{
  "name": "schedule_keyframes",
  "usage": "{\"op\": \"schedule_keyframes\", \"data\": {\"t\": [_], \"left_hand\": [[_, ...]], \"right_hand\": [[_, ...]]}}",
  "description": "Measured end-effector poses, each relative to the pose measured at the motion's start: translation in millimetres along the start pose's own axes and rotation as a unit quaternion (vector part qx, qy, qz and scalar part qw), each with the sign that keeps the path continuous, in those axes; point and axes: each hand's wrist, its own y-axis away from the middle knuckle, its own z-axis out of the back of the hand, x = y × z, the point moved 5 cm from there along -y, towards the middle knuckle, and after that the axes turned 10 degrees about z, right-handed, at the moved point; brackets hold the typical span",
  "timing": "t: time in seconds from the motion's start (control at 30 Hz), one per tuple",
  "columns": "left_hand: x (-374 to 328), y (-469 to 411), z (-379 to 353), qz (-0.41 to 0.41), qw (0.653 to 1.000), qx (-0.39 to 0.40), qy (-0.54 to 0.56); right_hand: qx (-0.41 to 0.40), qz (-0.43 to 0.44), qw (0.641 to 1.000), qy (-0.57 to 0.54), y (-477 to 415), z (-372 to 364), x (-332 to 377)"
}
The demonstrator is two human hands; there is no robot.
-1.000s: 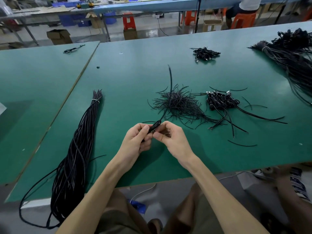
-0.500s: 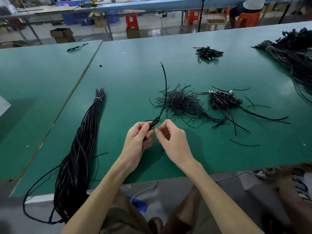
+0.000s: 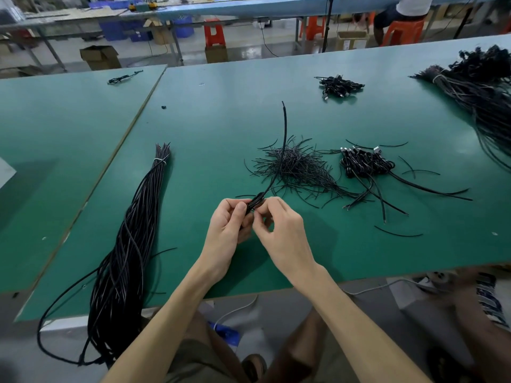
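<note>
- The left hand grips a small folded black cable above the green table's near edge.
- The right hand pinches it too, with both hands together.
- The free strand may slip from the pinch, so the fold springs open or snags the tie pile.

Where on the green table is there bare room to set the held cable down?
Bare table lies between the long cable bundle and the left hand, and near the front edge right of the right hand. Crowded: the loose tie pile and coiled cable heap just beyond the hands.
</note>
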Motion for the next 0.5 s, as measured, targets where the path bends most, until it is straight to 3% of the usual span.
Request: {"op": "schedule_keyframes", "data": {"t": [0.23, 0.5], "left_hand": [[-2.6, 0.2, 0.5, -0.010, 1.000, -0.002, 0.007], [-3.0, -0.1, -3.3, 0.055, 0.989, 0.048, 0.126]], "right_hand": [[-0.014, -0.028, 0.996, -0.082, -1.9, -0.2, -7.9], [0.006, -0.047, 0.992, -0.120, -3.5, -0.8, -17.2]]}}
